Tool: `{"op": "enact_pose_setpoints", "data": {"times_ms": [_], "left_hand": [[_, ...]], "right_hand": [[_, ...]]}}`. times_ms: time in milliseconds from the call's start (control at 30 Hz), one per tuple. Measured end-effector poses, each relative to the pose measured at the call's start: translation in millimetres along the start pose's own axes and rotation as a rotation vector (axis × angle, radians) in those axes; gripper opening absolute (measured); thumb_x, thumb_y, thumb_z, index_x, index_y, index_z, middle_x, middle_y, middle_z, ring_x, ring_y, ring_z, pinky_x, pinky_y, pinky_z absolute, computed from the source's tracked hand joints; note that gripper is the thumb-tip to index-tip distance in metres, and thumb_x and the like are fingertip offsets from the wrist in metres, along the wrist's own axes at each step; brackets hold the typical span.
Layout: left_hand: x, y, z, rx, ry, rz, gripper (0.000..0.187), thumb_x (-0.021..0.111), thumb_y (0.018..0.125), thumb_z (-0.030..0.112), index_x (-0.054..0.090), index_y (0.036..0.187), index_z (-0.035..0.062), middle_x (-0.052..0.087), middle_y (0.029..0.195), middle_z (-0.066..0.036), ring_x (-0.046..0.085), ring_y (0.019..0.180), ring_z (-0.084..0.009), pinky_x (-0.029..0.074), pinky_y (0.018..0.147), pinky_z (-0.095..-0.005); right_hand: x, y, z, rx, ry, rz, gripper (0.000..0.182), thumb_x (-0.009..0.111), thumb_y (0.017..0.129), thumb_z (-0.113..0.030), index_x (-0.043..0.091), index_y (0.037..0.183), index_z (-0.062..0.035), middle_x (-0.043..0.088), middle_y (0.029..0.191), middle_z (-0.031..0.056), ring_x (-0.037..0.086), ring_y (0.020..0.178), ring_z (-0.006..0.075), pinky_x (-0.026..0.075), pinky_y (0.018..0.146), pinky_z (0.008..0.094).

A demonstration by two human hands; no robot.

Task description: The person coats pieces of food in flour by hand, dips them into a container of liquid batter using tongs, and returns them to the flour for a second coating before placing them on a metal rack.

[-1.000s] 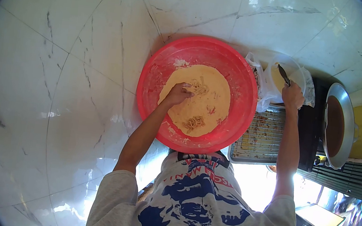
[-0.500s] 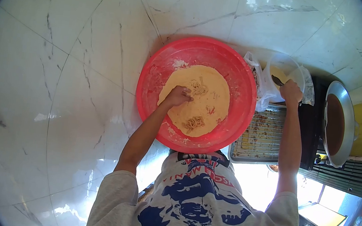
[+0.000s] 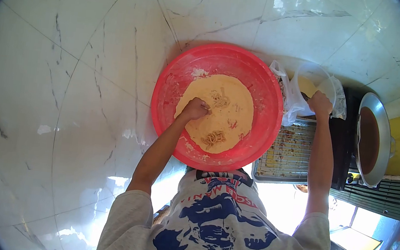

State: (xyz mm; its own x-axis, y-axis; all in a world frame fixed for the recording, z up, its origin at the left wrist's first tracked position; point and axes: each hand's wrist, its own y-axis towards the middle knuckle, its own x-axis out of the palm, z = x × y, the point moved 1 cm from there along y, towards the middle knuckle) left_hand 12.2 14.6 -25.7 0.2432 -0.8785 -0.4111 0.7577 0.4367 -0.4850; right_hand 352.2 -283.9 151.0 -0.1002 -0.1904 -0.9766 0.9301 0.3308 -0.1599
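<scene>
My left hand (image 3: 197, 109) is above the pale yellow flour (image 3: 231, 116) in a big red basin (image 3: 265, 128). Its fingers are curled in; what they may hold is hidden. Two small clumps of stringy, coated strips lie on the flour: one clump (image 3: 221, 100) just beyond the fingertips, another clump (image 3: 214, 137) nearer my body. On the right, my right hand (image 3: 320, 104) grips a dark utensil (image 3: 305, 96), its far end inside a translucent tub (image 3: 320, 74) with a pale yellow content. The utensil's exact kind is hidden.
White plastic bags (image 3: 289, 106) stand beside the tub. A metal tray with a wire rack (image 3: 284, 153) lies under my right forearm. Farther right is a wide metal pan (image 3: 384, 142) of brown liquid. A marbled tile surface (image 3: 90, 86) spreads left and behind.
My left hand's fingers have curled inward over the flour. The right hand has shifted slightly, and the dark utensil sits lower in the tub. The whole view has moved a little.
</scene>
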Motion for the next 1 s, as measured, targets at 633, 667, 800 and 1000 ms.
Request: {"op": "enact_pose_setpoints", "data": {"times_ms": [633, 667, 800, 1000], "left_hand": [[-2.4, -5.5, 4.4, 0.118, 0.031, 0.074, 0.027, 0.078, 0.074, 0.019, 0.071, 0.095, 0.0016, 0.072, 0.091, -0.010, 0.068, 0.084, -0.0174, 0.053, 0.078, -0.0291], [-2.5, -6.0, 5.1, 0.119, 0.035, 0.080, 0.028, 0.078, 0.075, 0.019, 0.071, 0.095, 0.0017, 0.072, 0.091, -0.010, 0.068, 0.084, -0.0173, 0.052, 0.078, -0.0291], [-0.7, -0.6, -0.3, 0.133, -0.035, 0.075, 0.029, 0.078, 0.076, 0.019, 0.071, 0.098, 0.0026, 0.072, 0.092, -0.010, 0.068, 0.084, -0.0171, 0.052, 0.077, -0.0292], [4.8, 1.0, 1.7, 0.140, -0.058, 0.080, 0.027, 0.075, 0.078, 0.018, 0.070, 0.098, 0.0002, 0.071, 0.090, -0.010, 0.067, 0.083, -0.0158, 0.051, 0.075, -0.0290]], "right_hand": [[3.8, 3.8, 0.8, 0.019, -0.004, 0.000, 0.032, 0.055, 0.082, -0.022, 0.065, 0.109, -0.0068, 0.067, 0.111, 0.0163, 0.065, 0.104, 0.0357, 0.051, 0.088, 0.0466], [5.6, 4.8, 0.9, 0.015, 0.003, 0.025, 0.032, 0.056, 0.083, -0.023, 0.066, 0.108, -0.0073, 0.068, 0.110, 0.0165, 0.065, 0.103, 0.0360, 0.051, 0.088, 0.0468], [4.2, -6.7, 1.8, 0.045, 0.084, 0.154, 0.030, 0.056, 0.086, -0.029, 0.067, 0.107, -0.0095, 0.068, 0.105, 0.0175, 0.066, 0.098, 0.0378, 0.051, 0.085, 0.0482], [4.9, -19.6, 6.3, 0.086, 0.192, 0.272, 0.030, 0.056, 0.088, -0.033, 0.067, 0.104, -0.0108, 0.068, 0.101, 0.0190, 0.066, 0.095, 0.0403, 0.051, 0.082, 0.0499]]}}
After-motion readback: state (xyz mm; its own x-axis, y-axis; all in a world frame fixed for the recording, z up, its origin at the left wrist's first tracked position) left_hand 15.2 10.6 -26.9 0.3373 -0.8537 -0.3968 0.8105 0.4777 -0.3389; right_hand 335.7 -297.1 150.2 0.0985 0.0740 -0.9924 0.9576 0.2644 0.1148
